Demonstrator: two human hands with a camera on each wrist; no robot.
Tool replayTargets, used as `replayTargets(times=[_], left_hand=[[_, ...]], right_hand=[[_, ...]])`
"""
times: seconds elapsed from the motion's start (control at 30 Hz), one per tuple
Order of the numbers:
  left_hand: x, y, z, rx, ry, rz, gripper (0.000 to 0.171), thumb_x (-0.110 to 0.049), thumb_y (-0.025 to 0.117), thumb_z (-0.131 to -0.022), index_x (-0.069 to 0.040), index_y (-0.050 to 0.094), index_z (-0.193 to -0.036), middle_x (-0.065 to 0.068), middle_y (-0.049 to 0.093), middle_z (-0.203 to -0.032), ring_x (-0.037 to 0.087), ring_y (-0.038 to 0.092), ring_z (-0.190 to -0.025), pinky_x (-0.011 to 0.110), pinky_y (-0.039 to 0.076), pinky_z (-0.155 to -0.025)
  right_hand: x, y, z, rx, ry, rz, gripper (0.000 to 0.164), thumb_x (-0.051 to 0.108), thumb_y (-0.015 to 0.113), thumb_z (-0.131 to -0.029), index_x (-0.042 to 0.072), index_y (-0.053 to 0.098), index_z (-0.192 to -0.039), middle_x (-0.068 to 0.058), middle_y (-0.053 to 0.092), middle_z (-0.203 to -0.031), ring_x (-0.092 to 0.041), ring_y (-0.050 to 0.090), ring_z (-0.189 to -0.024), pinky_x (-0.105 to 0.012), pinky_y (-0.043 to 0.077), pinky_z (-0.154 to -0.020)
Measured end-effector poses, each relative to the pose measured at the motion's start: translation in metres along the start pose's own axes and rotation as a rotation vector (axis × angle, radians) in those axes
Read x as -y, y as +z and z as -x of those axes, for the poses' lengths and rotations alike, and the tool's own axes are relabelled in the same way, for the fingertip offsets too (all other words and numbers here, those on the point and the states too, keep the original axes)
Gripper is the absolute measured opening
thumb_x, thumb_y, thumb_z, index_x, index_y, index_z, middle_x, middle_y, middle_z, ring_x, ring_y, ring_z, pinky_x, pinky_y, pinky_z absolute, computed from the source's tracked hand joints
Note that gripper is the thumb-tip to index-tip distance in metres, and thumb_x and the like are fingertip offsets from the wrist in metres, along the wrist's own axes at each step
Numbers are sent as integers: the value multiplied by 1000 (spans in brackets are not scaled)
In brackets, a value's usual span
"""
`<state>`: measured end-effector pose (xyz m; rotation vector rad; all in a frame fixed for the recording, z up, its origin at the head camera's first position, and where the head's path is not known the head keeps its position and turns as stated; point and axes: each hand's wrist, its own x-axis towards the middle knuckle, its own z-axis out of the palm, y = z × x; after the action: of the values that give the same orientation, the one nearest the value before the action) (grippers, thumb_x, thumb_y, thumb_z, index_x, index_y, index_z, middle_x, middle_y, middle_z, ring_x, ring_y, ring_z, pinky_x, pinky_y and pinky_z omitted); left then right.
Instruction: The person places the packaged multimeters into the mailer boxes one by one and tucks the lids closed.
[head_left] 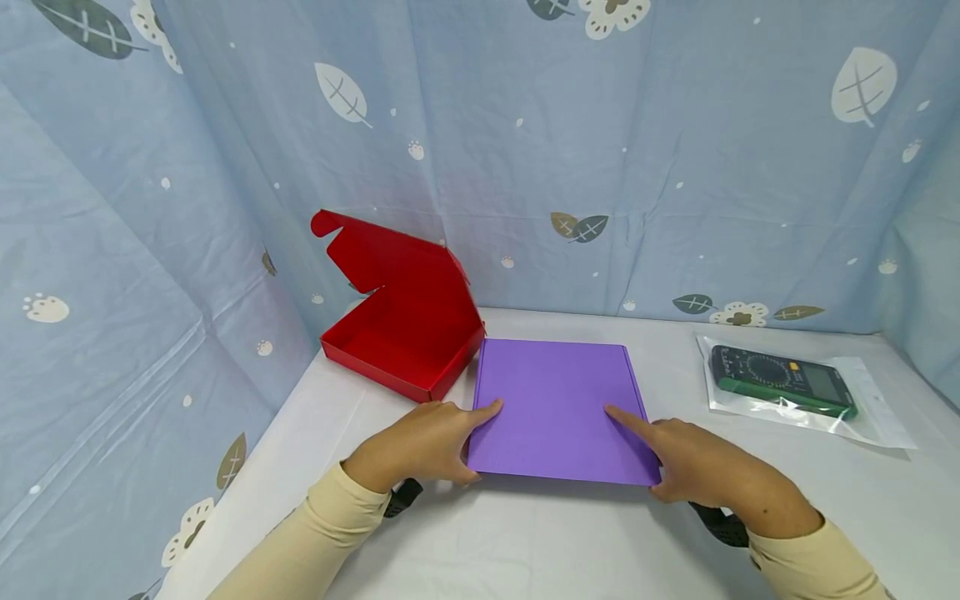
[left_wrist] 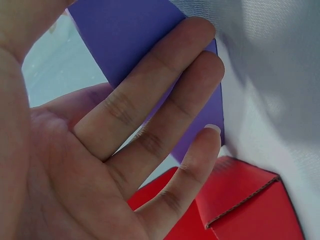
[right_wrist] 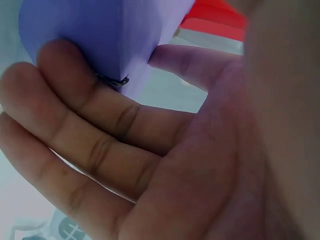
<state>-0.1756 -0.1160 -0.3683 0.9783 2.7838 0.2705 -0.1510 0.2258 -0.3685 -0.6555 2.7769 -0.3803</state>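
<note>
A flat purple box (head_left: 558, 408), lid down, is in the middle of the head view. My left hand (head_left: 427, 442) holds its left side near the front corner, index finger on top and thumb at the front edge. The other left-hand fingers (left_wrist: 165, 105) extend along its side in the left wrist view. On the right side, my right hand (head_left: 701, 467) grips the box the same way, index finger on top. In the right wrist view, its remaining fingers (right_wrist: 100, 145) lie against the box's side and lower edge. The box's underside is hidden in the head view.
An open red cardboard box (head_left: 397, 333) with its lid raised stands behind and left of the purple box, close to its corner. To the right, a green-and-black multimeter (head_left: 783, 383) lies in a clear plastic bag (head_left: 877, 408). A patterned blue curtain (head_left: 540, 167) borders the white table.
</note>
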Motion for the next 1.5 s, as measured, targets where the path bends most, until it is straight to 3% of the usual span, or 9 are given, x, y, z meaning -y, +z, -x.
replayTargets(times=[0.4, 0.57, 0.87, 1.13, 1.5], left_hand=[[-1, -1, 0, 4, -5, 6, 93, -36, 86, -75, -15, 41, -153, -9, 50, -60, 5, 46, -53, 22, 37, -54], [0, 0, 0, 2, -6, 9, 93, -36, 86, -75, -15, 42, -153, -9, 50, -59, 5, 45, -53, 22, 37, -53], [0, 0, 0, -13, 9, -3, 91, -35, 85, -76, -13, 42, -153, -8, 49, -58, 7, 45, -53, 24, 37, -54], [-1, -2, 0, -10, 2, -8, 91, -36, 84, -76, -14, 42, -153, -8, 49, -58, 7, 45, -52, 24, 37, -53], [-1, -2, 0, -1, 2, 1, 91, -36, 85, -76, -14, 42, -153, -7, 48, -56, 6, 43, -50, 23, 35, -52]], right_hand=[[0, -3, 1, 45, 1, -102, 106, -4, 82, -63, 11, 33, -156, -6, 64, -92, -14, 50, -74, -25, 40, -63], [0, -4, 0, 36, -11, -94, 103, 6, 85, -66, 11, 34, -156, -5, 64, -93, -12, 50, -75, -25, 41, -65], [2, -3, 3, -25, -6, -86, 105, 33, 90, -66, 11, 37, -155, -11, 69, -110, -12, 54, -84, -29, 45, -73], [3, 5, 6, -99, 14, -128, 97, 22, 91, -68, 6, 43, -151, 4, 57, -77, -7, 46, -65, -22, 40, -58], [6, 9, 11, -150, 46, -104, 86, 12, 87, -70, 2, 48, -147, 6, 44, -61, -4, 40, -56, -21, 37, -51]])
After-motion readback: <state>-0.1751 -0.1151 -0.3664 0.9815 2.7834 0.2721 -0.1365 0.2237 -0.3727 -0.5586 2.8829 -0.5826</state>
